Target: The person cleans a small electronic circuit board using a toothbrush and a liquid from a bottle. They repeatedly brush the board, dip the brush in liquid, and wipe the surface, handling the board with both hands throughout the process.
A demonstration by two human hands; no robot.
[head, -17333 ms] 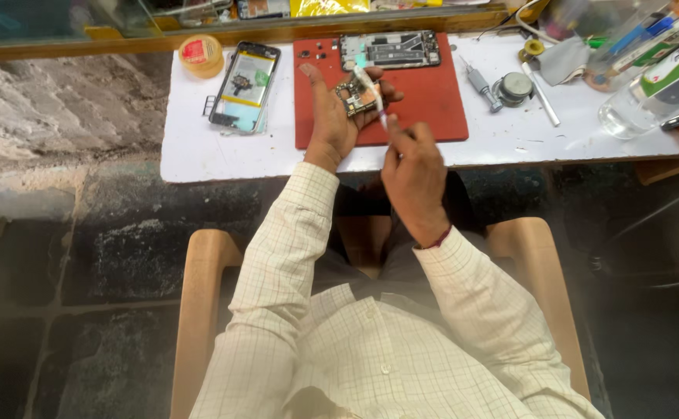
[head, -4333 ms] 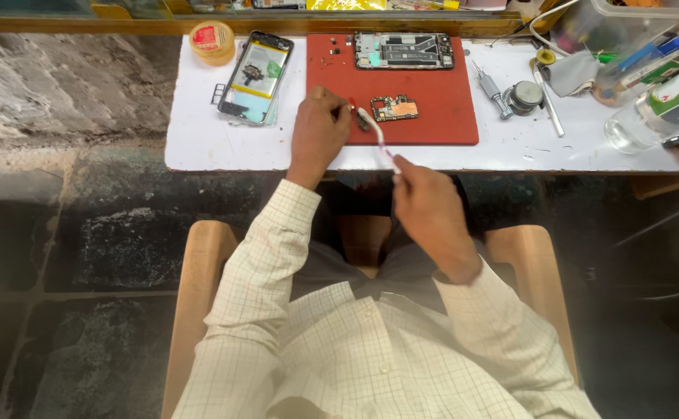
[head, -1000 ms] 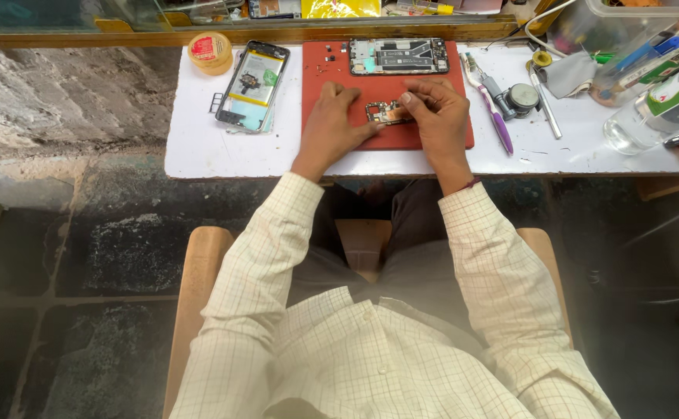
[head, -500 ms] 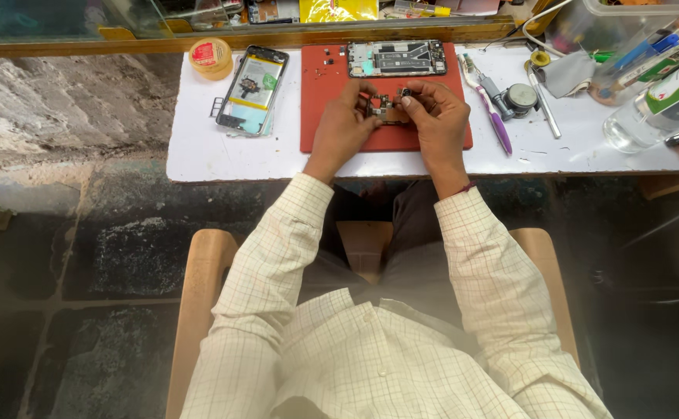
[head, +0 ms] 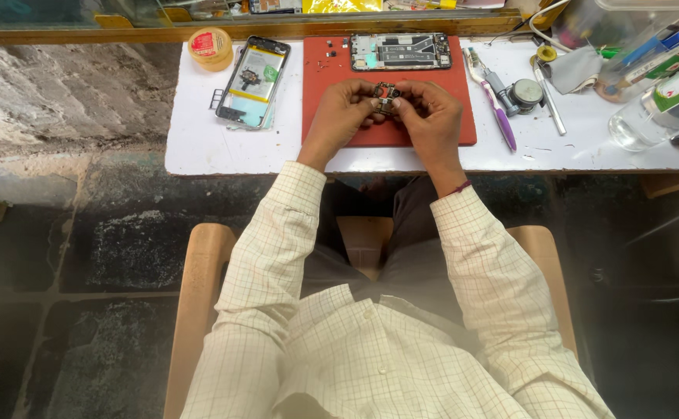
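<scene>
Both hands have lifted slightly: left hand (head: 341, 109) and right hand (head: 431, 112) pinch a small circuit board (head: 387, 95) between clamped fingers above the red mat (head: 332, 66) on the bench (head: 200, 140).

Small circuit part (head: 386, 96) between both hands' fingers (head: 372, 103)

This was a small phone-repair workbench, the sort found in a repair shop. A red work mat (head: 332, 85) lay on a white table (head: 200, 143). At the mat's far edge sat an opened phone frame (head: 400, 51); left of the mat lay a phone with its back removed (head: 252, 79) and a tape roll (head: 210, 48); right of the mat were a purple-handled tool (head: 499, 116), tweezers (head: 549, 105) and a clear bottle (head: 654, 109).
</scene>
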